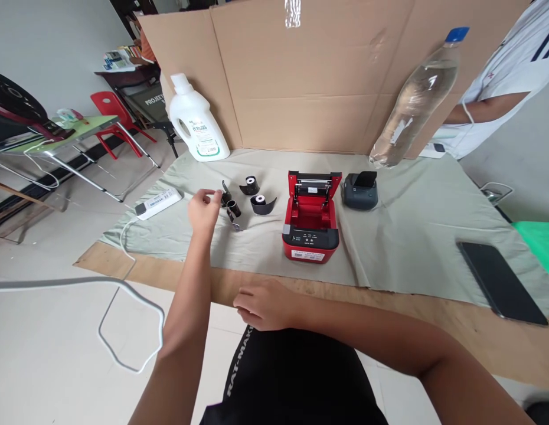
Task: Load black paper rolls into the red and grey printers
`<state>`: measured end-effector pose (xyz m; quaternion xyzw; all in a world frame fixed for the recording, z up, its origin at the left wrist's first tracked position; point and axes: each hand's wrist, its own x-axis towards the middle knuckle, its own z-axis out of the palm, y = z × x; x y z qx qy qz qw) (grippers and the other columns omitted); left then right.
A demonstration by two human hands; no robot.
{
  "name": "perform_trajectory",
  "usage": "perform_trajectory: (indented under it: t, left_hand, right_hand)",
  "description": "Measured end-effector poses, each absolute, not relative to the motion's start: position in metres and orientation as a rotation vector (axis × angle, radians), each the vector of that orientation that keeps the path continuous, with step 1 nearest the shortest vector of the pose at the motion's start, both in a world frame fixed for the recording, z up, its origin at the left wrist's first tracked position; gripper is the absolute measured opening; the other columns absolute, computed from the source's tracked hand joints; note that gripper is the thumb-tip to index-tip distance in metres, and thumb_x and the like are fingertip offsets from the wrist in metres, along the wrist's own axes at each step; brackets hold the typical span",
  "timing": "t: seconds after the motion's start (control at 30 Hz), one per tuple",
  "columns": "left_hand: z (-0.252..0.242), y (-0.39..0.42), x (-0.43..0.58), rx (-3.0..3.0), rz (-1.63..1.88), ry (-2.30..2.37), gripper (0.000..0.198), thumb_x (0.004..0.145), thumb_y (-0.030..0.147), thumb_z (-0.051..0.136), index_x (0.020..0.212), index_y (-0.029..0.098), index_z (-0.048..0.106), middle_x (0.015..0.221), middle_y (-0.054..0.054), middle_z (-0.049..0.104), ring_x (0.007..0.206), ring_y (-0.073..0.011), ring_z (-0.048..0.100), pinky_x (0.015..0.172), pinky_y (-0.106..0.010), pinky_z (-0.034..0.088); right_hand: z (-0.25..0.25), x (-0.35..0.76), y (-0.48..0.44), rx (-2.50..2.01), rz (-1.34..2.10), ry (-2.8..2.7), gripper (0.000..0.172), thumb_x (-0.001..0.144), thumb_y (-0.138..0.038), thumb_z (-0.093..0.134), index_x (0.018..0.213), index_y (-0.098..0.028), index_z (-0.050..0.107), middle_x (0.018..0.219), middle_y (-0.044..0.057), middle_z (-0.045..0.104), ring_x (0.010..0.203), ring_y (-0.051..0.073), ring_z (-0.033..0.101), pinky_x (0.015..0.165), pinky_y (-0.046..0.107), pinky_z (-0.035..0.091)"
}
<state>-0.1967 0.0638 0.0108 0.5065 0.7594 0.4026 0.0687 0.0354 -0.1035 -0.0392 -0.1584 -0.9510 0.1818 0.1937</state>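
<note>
My left hand (204, 211) is over the cloth with its fingers curled in, the fingertips against a dark strip-like piece (225, 193); whether they grip it is hard to see. Just right of it lies a small black roll (233, 208) with a loose strip. Two more black rolls with white cores, a farther one (250, 185) and a nearer one (262, 205), have their ends unrolled. My right hand (265, 304) rests at the table's front edge, fingers folded and nothing visible in them. Beyond it stands a red label printer (310, 236), its lid raised and its bay exposed.
A small dark printer-like device (360, 190) sits right of the red printer. At the back are a white jug (198, 121) and a water bottle (416, 100) against cardboard (296, 77). A phone (500, 280) lies right, a power strip (158, 203) left. A person (500, 100) stands behind.
</note>
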Motion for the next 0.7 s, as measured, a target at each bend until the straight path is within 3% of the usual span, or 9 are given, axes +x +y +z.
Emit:
perform_trajectory:
  t: [0.1, 0.23, 0.4, 0.53, 0.6, 0.7]
  left_hand:
    - [0.009, 0.081, -0.213, 1.683, 1.139, 2.197, 0.048, 0.074, 0.03, 0.065, 0.12, 0.02, 0.073, 0.112, -0.007, 0.072, 0.084, -0.0198, 0.064, 0.086, -0.033, 0.053]
    - [-0.006, 0.095, -0.22, 1.796, 0.985, 2.118, 0.044, 0.072, 0.022, 0.066, 0.115, 0.02, 0.074, 0.117, -0.008, 0.071, 0.085, -0.0207, 0.066, 0.095, -0.038, 0.053]
    - [-0.009, 0.09, -0.211, 1.712, 1.587, 2.128, 0.038, 0.079, 0.025, 0.065, 0.116, 0.017, 0.067, 0.118, -0.01, 0.063, 0.078, -0.0151, 0.063, 0.085, -0.034, 0.055]
    - [0.019, 0.079, -0.176, 1.776, 2.184, 1.585, 0.035, 0.084, 0.037, 0.071, 0.113, 0.02, 0.061, 0.114, -0.008, 0.058, 0.086, -0.0153, 0.06, 0.078, -0.03, 0.053]
    - [0.032, 0.069, -0.143, 1.883, 2.268, 1.155, 0.037, 0.087, 0.046, 0.073, 0.112, 0.023, 0.057, 0.116, -0.007, 0.055, 0.093, -0.0159, 0.062, 0.079, -0.03, 0.053]
    - [0.042, 0.048, -0.083, 2.089, 2.116, 0.807, 0.034, 0.089, 0.046, 0.074, 0.111, 0.026, 0.058, 0.117, -0.006, 0.058, 0.105, -0.0188, 0.063, 0.088, -0.033, 0.054]
  right_hand:
    - [-0.04, 0.037, -0.102, -0.442, 0.558, -2.626, 0.019, 0.102, -0.025, 0.047, 0.099, -0.019, 0.065, 0.092, 0.002, 0.068, 0.075, 0.014, 0.056, 0.062, 0.029, 0.036]
    - [-0.038, 0.037, -0.1, -0.438, 0.61, -2.606, 0.013, 0.099, -0.022, 0.051, 0.097, -0.02, 0.064, 0.092, 0.002, 0.068, 0.076, 0.014, 0.057, 0.064, 0.028, 0.037]
    - [-0.009, 0.035, -0.094, -0.531, 0.658, -2.475, 0.015, 0.1, -0.021, 0.05, 0.091, -0.021, 0.062, 0.089, 0.001, 0.066, 0.075, 0.012, 0.056, 0.063, 0.026, 0.038]
    - [0.051, 0.056, -0.069, -0.555, 0.605, -2.158, 0.015, 0.096, -0.018, 0.051, 0.085, -0.021, 0.061, 0.083, 0.0, 0.066, 0.071, 0.012, 0.055, 0.066, 0.025, 0.04]
    - [0.082, 0.083, -0.047, -0.656, 0.587, -1.934, 0.012, 0.094, -0.019, 0.054, 0.086, -0.021, 0.063, 0.079, 0.0, 0.065, 0.069, 0.012, 0.055, 0.064, 0.025, 0.04]
    - [0.114, 0.139, -0.011, -0.905, 0.619, -1.619, 0.015, 0.094, -0.026, 0.057, 0.084, -0.02, 0.065, 0.075, -0.001, 0.062, 0.062, 0.011, 0.052, 0.059, 0.025, 0.038]
